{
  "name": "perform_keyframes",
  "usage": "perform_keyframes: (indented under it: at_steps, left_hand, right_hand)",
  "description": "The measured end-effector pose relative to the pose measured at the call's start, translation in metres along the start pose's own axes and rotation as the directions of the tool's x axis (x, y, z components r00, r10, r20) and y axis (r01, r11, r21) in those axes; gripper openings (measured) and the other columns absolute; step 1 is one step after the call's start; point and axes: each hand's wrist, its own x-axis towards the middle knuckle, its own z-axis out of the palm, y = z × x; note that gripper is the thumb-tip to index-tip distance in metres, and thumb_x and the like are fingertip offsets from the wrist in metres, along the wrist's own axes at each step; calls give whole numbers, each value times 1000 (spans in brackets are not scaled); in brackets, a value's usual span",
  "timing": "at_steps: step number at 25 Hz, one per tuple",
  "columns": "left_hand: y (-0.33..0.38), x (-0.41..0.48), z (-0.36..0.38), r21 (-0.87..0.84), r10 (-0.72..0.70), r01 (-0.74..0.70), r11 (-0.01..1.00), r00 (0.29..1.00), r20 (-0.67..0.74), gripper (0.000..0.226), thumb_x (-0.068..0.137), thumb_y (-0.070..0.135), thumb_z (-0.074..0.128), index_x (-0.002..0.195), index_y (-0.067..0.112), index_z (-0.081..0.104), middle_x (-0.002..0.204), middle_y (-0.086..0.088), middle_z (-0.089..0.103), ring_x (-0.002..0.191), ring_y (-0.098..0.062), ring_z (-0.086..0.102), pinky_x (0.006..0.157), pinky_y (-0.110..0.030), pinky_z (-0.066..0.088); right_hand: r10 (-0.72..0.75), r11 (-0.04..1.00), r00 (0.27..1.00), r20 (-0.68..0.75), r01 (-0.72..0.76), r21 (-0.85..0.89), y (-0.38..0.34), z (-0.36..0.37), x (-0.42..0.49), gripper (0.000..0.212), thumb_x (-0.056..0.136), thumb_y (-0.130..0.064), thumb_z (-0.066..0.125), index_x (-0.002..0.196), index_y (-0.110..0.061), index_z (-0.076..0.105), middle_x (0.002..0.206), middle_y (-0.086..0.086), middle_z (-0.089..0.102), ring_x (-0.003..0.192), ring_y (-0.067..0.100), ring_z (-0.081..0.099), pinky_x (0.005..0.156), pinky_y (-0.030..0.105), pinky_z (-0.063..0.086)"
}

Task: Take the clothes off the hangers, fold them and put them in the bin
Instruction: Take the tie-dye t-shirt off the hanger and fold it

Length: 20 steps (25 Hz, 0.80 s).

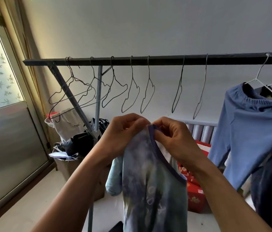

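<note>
Tie-dyed blue-grey top (155, 181), purple trim, hangs free below the rail (148, 60), off its hanger. Left hand (123, 133) and right hand (173, 136) both pinch its upper edge, close together under the rail's middle. Judged purpose: matching the shoulders so the cloth drops straight for folding. Wire hangers (132, 91) along the rail's left and middle stretch are bare. Under the rail's right end a blue garment (249, 131) sits on a white hanger (265, 77), not yet taken down. Bin: cannot pick it out for certain among the boxes (65, 166) below the rail. Fold not yet begun.
</note>
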Motion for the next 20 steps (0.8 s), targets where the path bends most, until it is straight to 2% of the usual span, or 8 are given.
perform_keyframes:
  at_steps: [2, 4, 6, 8, 12, 15, 17, 20]
  left_hand:
    - [-1, -4, -7, -40, -72, 73, 997, 997, 19, 32, 101, 23, 46, 93, 4, 70, 71, -3, 69, 68, -10, 64, 62, -19, 51]
    - [-2, -7, -14, -12, -102, 103, 995, 990, 98, 23, 98, 19, 53, 96, 4, 71, 78, -2, 72, 74, -9, 65, 68, -19, 53]
    - [-1, -7, -24, 2, -119, 121, 993, 974, 195, 18, 90, 18, 63, 98, 4, 71, 86, -6, 74, 82, -14, 67, 75, -26, 54]
    - [1, -4, -32, 13, -128, 128, 992, 963, 238, 20, 83, 21, 70, 94, 4, 71, 84, -7, 72, 80, -17, 67, 75, -30, 54]
    - [5, 1, -36, 33, -111, 106, 994, 964, 242, 33, 80, 23, 74, 90, -6, 61, 75, -4, 64, 71, -13, 59, 65, -22, 47]
    - [2, 4, -37, 19, -98, 96, 995, 973, 208, 26, 83, 29, 68, 88, 5, 61, 75, 0, 60, 68, -12, 54, 60, -23, 43]
    - [-1, 5, -42, 26, -90, 87, 996, 982, 165, 21, 85, 30, 67, 85, 11, 60, 79, -4, 61, 71, -15, 53, 61, -26, 44]
    - [-1, 5, -55, 148, -78, 69, 987, 995, 56, 23, 89, 27, 68, 86, 6, 58, 77, -4, 64, 68, -12, 56, 57, -23, 47]
  right_hand:
    - [-60, 998, 998, -27, 60, -12, -1, 5, 0, 6, 92, -14, 62, 88, -17, 65, 78, -1, 67, 73, 12, 62, 66, 21, 51]
    - [-89, 996, 995, -34, 90, 15, -2, 9, 0, 8, 94, -12, 59, 87, -15, 63, 77, -3, 66, 72, 4, 60, 65, 14, 47]
    - [-106, 993, 994, -29, 107, 38, -2, 11, 2, 8, 94, -14, 59, 87, -16, 62, 77, -3, 66, 72, 3, 60, 65, 14, 46]
    - [-131, 991, 991, -13, 132, 27, -4, 12, 5, 8, 94, -16, 60, 87, -17, 63, 77, -5, 66, 72, 3, 61, 64, 14, 47]
    - [-150, 989, 988, 23, 151, -6, -4, 12, 9, 5, 93, -17, 62, 88, -20, 63, 77, -4, 66, 72, 6, 62, 62, 16, 49]
    - [-102, 969, 992, 71, 115, -219, 10, 7, 15, 14, 90, -15, 65, 86, -27, 58, 77, -7, 62, 73, 6, 59, 63, 13, 46]
    - [-4, 914, 996, 93, 42, -404, 26, -1, 18, 17, 88, -10, 65, 85, -24, 55, 77, -8, 58, 71, 10, 56, 61, 14, 43]
    - [112, 807, 990, 90, -38, -590, 47, -20, 19, 18, 87, -12, 63, 80, -25, 53, 79, -5, 57, 73, 19, 56, 67, 31, 44]
